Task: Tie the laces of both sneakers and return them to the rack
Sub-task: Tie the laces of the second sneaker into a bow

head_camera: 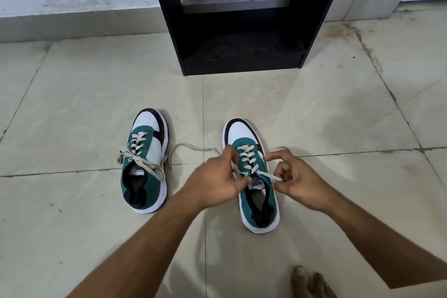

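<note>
Two green, white and black sneakers stand on the tiled floor, toes pointing away from me. The left sneaker (pixel 145 162) has loose cream laces crossed over its tongue, one end trailing right across the floor. Over the right sneaker (pixel 251 172), my left hand (pixel 215 181) pinches the left lace end near the top eyelet. My right hand (pixel 292 176) pinches the right lace end beside the shoe's right side. The black shoe rack (pixel 242 22) stands against the wall straight ahead, its shelves dark and bare.
Pale floor tiles (pixel 84 104) surround the shoes. A white wall with a grey skirting (pixel 60 22) runs behind the rack. My bare toes (pixel 312 283) show at the bottom right.
</note>
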